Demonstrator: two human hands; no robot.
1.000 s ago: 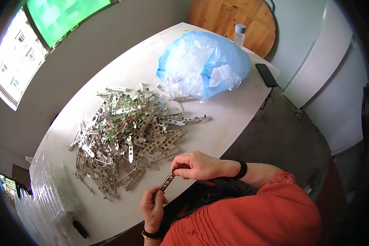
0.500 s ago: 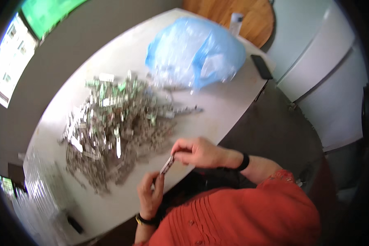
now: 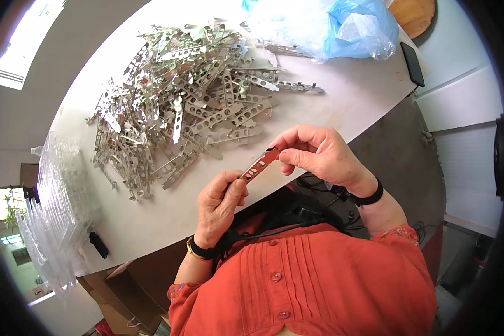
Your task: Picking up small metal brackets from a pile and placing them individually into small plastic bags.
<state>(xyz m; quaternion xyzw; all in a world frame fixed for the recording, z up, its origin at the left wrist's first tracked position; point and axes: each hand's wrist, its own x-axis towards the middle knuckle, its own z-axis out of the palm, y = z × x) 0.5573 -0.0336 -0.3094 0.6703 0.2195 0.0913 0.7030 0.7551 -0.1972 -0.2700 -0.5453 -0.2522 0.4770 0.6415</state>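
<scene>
A narrow metal bracket (image 3: 259, 166) with a row of round holes is held between my two hands, over the table's near edge. My left hand (image 3: 221, 203) pinches its lower end between thumb and fingers. At the upper end, the fingertips of my right hand (image 3: 319, 155) close on the tip. The bracket's face catches the red of the shirt. Just beyond my hands spreads a large tangled pile of similar metal brackets (image 3: 173, 101), many with holes and bent tabs.
The white table (image 3: 285, 120) carries a blue plastic bag (image 3: 355, 33) at the far right and a black phone (image 3: 412, 64) by its right edge. Clear plastic trays (image 3: 67, 190) stand at the left beside a small black object (image 3: 98, 245). A cardboard box (image 3: 134, 297) sits below the near edge.
The view has tilted downward, so the pile and bag sit higher in the picture. Both hands keep their hold on the bracket, whose holed face now shows clearly.
</scene>
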